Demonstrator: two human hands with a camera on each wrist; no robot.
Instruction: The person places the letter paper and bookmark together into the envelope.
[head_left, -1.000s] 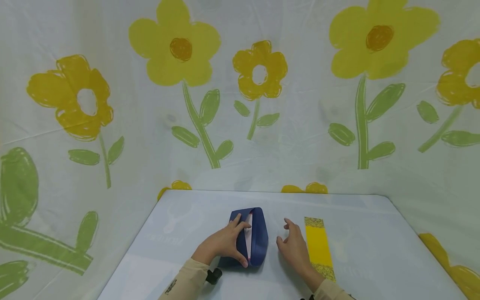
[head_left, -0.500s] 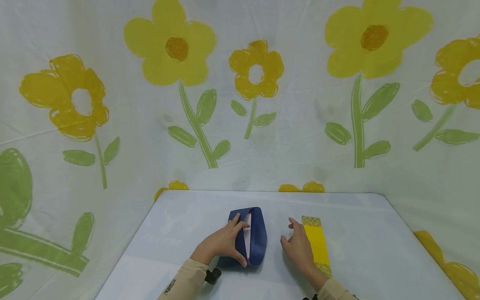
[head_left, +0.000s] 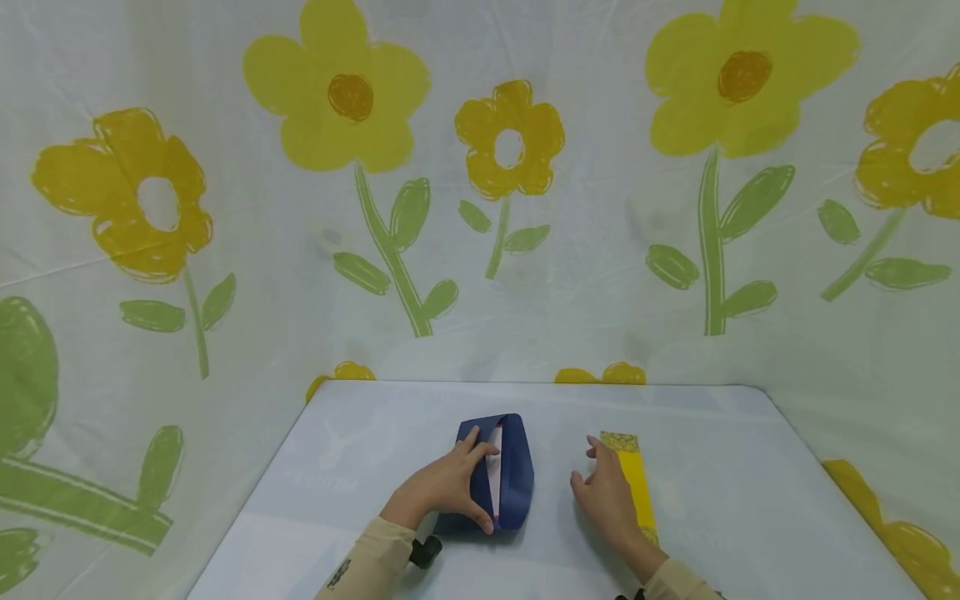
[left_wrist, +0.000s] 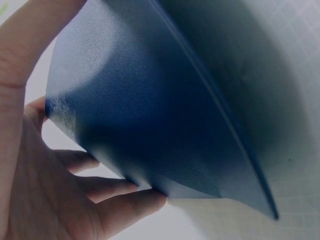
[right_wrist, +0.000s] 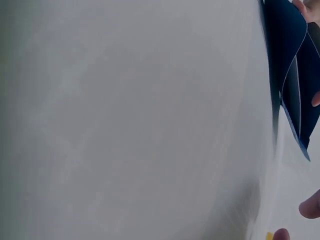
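Note:
A dark blue envelope [head_left: 519, 475] stands on the table with its mouth spread apart, and something pale with a thin red edge [head_left: 496, 479] shows inside. My left hand [head_left: 446, 483] grips it; in the left wrist view the thumb and several fingers of that hand [left_wrist: 55, 195] hold opposite edges of the bowed envelope [left_wrist: 140, 90]. To the right, my right hand [head_left: 609, 496] holds nothing, its fingers loosely bent. It partly covers a yellow strip [head_left: 636, 479] with speckled gold ends; whether it touches the strip I cannot tell. In the right wrist view its fingertips [right_wrist: 312, 206] stand apart from the envelope.
The white table [head_left: 735, 500] reaches back to a hanging white cloth [head_left: 585, 308] printed with yellow flowers, which also closes off both sides. A black wrist camera [head_left: 426, 552] sits below the left wrist, close to the envelope.
My right hand has moved right, away from the envelope and partly over the yellow strip. The left hand keeps its grip on the envelope. The head view has shifted slightly.

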